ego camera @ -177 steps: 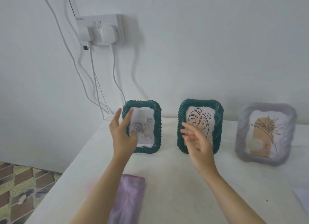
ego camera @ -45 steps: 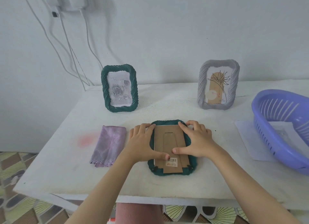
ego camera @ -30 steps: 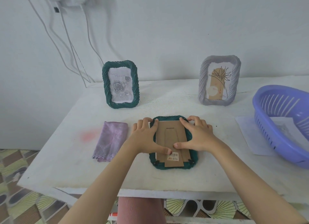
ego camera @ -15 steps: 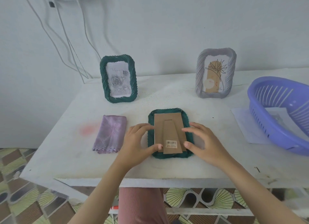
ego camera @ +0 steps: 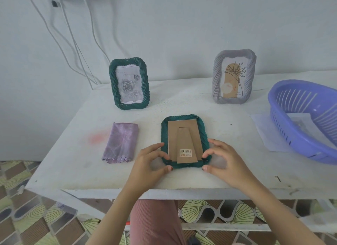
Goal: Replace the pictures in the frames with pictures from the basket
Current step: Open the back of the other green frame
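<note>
A green picture frame (ego camera: 202, 131) lies face down in the middle of the white table (ego camera: 229, 117), its brown cardboard back (ego camera: 182, 135) with folded stand and barcode sticker facing up. My left hand (ego camera: 147, 164) pinches the frame's near left corner between curled fingers and thumb. My right hand (ego camera: 226, 160) pinches the near right corner the same way. A second green frame (ego camera: 113, 80) with a grey rose picture stands at the back left. A grey frame (ego camera: 216, 76) with a plant drawing stands at the back right. The purple basket (ego camera: 299, 142) at the right holds white pictures (ego camera: 299, 119).
A folded lilac cloth (ego camera: 121, 142) lies left of the face-down frame. A white paper sheet (ego camera: 268, 133) lies partly under the basket. Cables (ego camera: 73, 43) hang down the wall behind the left frame. The table's front edge runs just below my hands.
The middle frame, earlier upright, now lies face down. Within the last second both hands slid from its upper sides down to its near corners.
</note>
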The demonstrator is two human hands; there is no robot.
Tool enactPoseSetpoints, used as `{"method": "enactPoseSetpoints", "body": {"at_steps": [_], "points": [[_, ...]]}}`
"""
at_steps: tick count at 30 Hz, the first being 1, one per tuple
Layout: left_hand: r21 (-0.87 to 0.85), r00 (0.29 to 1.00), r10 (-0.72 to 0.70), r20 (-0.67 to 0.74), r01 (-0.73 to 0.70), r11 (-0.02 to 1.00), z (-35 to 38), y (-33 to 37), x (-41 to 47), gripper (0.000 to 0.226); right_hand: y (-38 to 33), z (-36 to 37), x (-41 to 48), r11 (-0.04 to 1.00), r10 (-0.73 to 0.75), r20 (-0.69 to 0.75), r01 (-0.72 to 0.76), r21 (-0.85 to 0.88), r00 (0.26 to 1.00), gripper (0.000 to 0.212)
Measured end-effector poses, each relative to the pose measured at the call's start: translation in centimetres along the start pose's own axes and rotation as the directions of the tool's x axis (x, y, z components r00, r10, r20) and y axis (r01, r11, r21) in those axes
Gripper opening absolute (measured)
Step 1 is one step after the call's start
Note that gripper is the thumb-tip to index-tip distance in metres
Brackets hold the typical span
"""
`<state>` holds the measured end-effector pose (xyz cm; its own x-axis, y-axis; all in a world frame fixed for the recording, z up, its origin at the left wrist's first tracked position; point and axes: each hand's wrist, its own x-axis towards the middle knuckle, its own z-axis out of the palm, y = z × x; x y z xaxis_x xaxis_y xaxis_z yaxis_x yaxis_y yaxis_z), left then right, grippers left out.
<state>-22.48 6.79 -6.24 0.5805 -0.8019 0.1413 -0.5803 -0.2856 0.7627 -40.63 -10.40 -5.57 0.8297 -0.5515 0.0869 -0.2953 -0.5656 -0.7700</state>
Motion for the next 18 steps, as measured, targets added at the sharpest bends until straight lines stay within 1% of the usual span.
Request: {"method": "enactPoseSetpoints", "body": {"at_steps": [5,8,12,14,18], "points": [[0.005,1.000,0.018,-0.001,-0.018,1.000,0.14,-0.05,0.01,0.028,0.18,0.04,0.29,1.000,-0.003,0.019,0.003,-0.001,1.000,0.029],[0.016,1.000,0.012,0.027,-0.013,1.000,0.09,0.01,0.17,0.027,0.35,0.11,0.39,1.000,-0.006,0.030,0.006,-0.017,1.000,0.026],[0.053,0.997,0.038,0.071,-0.041,0.998,0.17,-0.13,0.30,0.021,0.25,0.10,0.45,0.999,-0.017,0.045,0.018,-0.034,0.999,0.031],[0.071,0.995,0.053,0.078,-0.059,0.996,0.28,-0.41,0.38,0.011,0.24,0.11,0.44,0.999,-0.023,0.051,0.025,-0.037,0.998,0.033],[0.138,0.989,0.107,0.102,-0.121,0.983,0.60,-0.54,0.35,0.021,0.13,0.01,0.38,0.997,-0.042,0.064,0.046,-0.065,0.997,0.037]]}}
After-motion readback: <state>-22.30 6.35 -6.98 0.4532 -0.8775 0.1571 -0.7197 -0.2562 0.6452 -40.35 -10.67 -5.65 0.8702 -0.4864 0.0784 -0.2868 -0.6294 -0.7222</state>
